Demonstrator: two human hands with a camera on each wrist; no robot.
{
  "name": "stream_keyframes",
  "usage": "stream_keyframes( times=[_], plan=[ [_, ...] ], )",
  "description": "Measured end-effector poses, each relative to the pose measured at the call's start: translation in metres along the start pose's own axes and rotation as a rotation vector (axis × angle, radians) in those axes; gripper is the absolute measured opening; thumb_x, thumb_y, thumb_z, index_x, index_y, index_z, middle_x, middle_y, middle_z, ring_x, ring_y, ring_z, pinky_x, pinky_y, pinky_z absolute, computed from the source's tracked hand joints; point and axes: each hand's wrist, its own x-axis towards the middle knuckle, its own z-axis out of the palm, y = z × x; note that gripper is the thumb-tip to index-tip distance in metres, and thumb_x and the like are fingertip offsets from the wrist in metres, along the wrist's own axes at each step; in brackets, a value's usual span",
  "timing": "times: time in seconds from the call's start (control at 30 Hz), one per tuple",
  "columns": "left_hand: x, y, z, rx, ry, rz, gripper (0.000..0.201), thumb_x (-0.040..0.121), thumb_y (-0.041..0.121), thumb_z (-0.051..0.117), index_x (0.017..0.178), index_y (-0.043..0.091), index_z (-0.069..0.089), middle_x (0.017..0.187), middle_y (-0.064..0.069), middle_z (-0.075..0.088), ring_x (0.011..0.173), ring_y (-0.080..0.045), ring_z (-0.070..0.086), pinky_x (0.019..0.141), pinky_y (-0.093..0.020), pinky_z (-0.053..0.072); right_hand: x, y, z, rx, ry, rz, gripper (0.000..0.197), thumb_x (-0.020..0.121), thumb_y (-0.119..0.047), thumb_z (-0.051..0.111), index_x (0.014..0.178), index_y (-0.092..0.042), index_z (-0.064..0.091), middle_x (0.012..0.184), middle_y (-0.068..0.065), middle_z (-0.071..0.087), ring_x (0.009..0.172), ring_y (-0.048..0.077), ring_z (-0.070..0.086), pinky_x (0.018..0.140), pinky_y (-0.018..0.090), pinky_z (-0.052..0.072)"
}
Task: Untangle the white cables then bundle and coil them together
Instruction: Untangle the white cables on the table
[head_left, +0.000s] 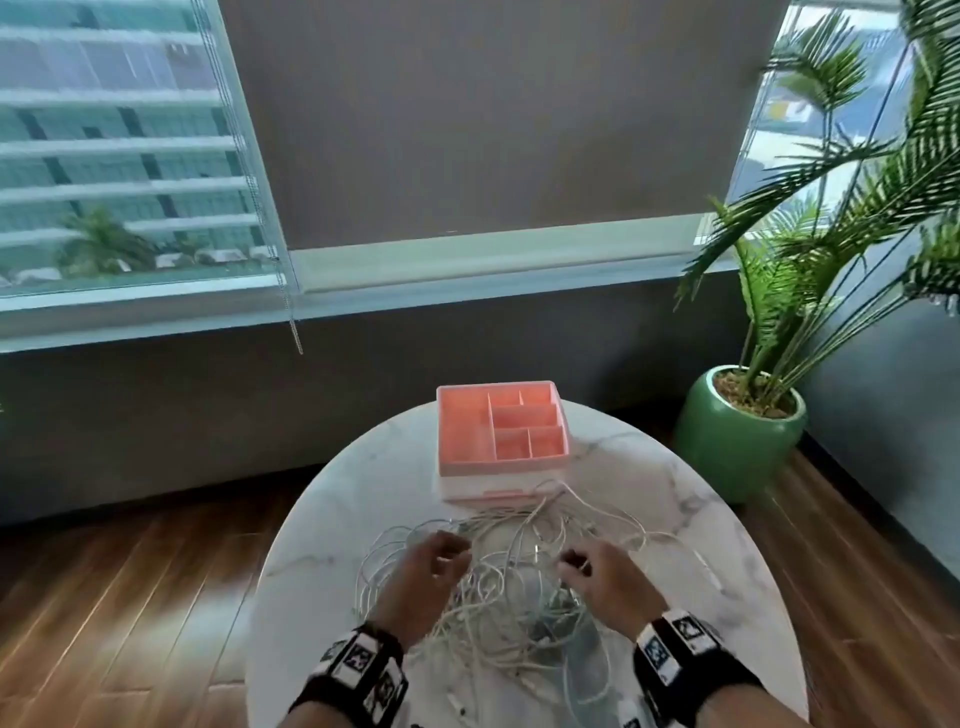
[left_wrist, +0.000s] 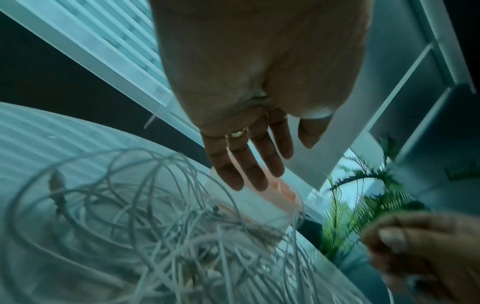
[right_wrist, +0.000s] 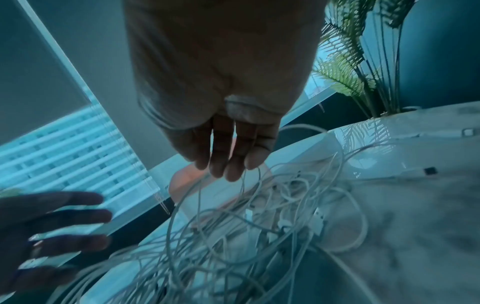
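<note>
A loose tangle of white cables (head_left: 509, 587) lies on the round marble table (head_left: 337, 519), in front of a pink organizer. My left hand (head_left: 457, 553) hovers over the left side of the tangle. In the left wrist view its fingers (left_wrist: 249, 174) are straight and spread, holding nothing above the cables (left_wrist: 155, 226). My right hand (head_left: 574, 564) hangs over the right side of the tangle. In the right wrist view its fingers (right_wrist: 228, 168) point down, nearly straight, and a raised cable loop (right_wrist: 197, 197) reaches their tips.
The pink compartment organizer (head_left: 498, 465) stands at the far middle of the table, with cables touching its front. A green pot (head_left: 737, 441) with a palm plant stands on the wooden floor to the right. A window wall runs behind the table.
</note>
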Motion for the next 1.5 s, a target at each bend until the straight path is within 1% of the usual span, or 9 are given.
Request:
stream_keyframes(
  times=[0.17, 0.3, 0.43, 0.57, 0.8, 0.93, 1.1, 1.33, 1.5],
  plan=[
    [0.017, 0.007, 0.045, 0.157, -0.168, -0.026, 0.016, 0.092, 0.021, 0.069, 0.108, 0.018, 0.066, 0.100, 0.004, 0.068, 0.083, -0.006, 0.065, 0.071, -0.016, 0.050, 0.007, -0.003, 0.034, -0.039, -0.280, 0.125, 0.028, 0.091, -0.030, 0.062, 0.117, -0.020, 0.065, 0.111, -0.001, 0.069, 0.097, 0.012, 0.066, 0.092, 0.030, 0.052],
    [0.025, 0.005, 0.063, 0.228, -0.205, -0.087, 0.016, 0.086, 0.027, 0.071, 0.101, 0.021, 0.070, 0.084, 0.008, 0.069, 0.080, -0.011, 0.066, 0.081, -0.034, 0.055, 0.003, -0.005, 0.046, 0.004, -0.389, 0.125, 0.030, 0.089, -0.028, 0.061, 0.118, -0.022, 0.064, 0.113, -0.003, 0.067, 0.100, 0.015, 0.066, 0.091, 0.032, 0.053],
    [0.023, 0.039, 0.059, 0.015, -0.209, -0.014, 0.012, 0.093, 0.020, 0.067, 0.081, 0.018, 0.072, 0.068, 0.006, 0.069, 0.061, -0.008, 0.062, 0.071, -0.039, 0.057, 0.002, -0.008, 0.051, -0.006, -0.335, 0.047, 0.008, 0.088, -0.029, 0.066, 0.084, -0.034, 0.061, 0.088, -0.011, 0.067, 0.083, 0.009, 0.065, 0.080, 0.024, 0.049],
    [0.023, 0.098, 0.027, -0.285, -0.100, 0.057, 0.014, 0.099, 0.012, 0.058, 0.093, 0.003, 0.067, 0.068, -0.004, 0.062, 0.059, -0.017, 0.058, 0.068, -0.046, 0.056, 0.000, 0.003, 0.046, -0.013, -0.340, 0.014, 0.014, 0.093, -0.024, 0.062, 0.085, -0.017, 0.070, 0.070, -0.016, 0.061, 0.068, -0.001, 0.060, 0.074, 0.026, 0.053],
    [0.030, 0.153, -0.016, -0.465, 0.017, 0.201, 0.017, 0.102, 0.003, 0.051, 0.096, -0.001, 0.066, 0.061, -0.009, 0.049, 0.052, -0.024, 0.043, 0.049, -0.029, 0.046, 0.013, -0.002, 0.015, 0.174, -0.163, -0.002, 0.024, 0.096, -0.026, 0.048, 0.077, -0.024, 0.064, 0.078, -0.002, 0.068, 0.070, 0.008, 0.060, 0.076, 0.039, 0.052],
    [0.025, 0.154, -0.023, -0.543, 0.017, 0.201, 0.023, 0.104, 0.010, 0.048, 0.098, 0.003, 0.069, 0.059, -0.003, 0.029, 0.054, -0.021, 0.018, 0.048, -0.030, 0.019, 0.025, -0.033, -0.019, 0.242, -0.184, -0.109, 0.012, 0.087, -0.011, 0.068, 0.091, -0.023, 0.067, 0.092, -0.003, 0.068, 0.080, -0.001, 0.062, 0.072, 0.015, 0.048],
    [0.022, 0.166, -0.036, -0.510, 0.021, 0.317, 0.025, 0.104, 0.013, 0.051, 0.096, 0.016, 0.075, 0.056, -0.002, 0.027, 0.051, -0.018, 0.020, 0.045, -0.024, 0.019, 0.038, -0.056, -0.048, 0.510, -0.019, -0.099, 0.039, 0.074, -0.004, 0.059, 0.109, -0.019, 0.052, 0.112, 0.014, 0.059, 0.091, 0.022, 0.063, 0.073, 0.027, 0.052],
    [0.014, 0.183, -0.048, -0.519, -0.016, 0.432, 0.023, 0.097, 0.020, 0.055, 0.095, 0.016, 0.077, 0.052, -0.007, 0.031, 0.047, -0.018, 0.024, 0.046, -0.022, 0.024, 0.068, -0.081, -0.046, 0.135, 0.175, -0.250, 0.008, 0.091, -0.025, 0.069, 0.084, -0.021, 0.069, 0.083, -0.001, 0.063, 0.068, 0.007, 0.053, 0.067, 0.022, 0.040],
    [0.014, 0.184, -0.075, -0.677, 0.081, 0.454, 0.027, 0.099, 0.021, 0.054, 0.100, 0.002, 0.073, 0.062, -0.030, 0.034, 0.048, -0.014, 0.022, 0.046, -0.023, 0.020, 0.065, -0.043, -0.029, -0.052, -0.021, -0.105, 0.010, 0.090, -0.022, 0.069, 0.086, -0.016, 0.077, 0.074, -0.008, 0.068, 0.065, 0.000, 0.062, 0.069, 0.023, 0.047]
  ],
)
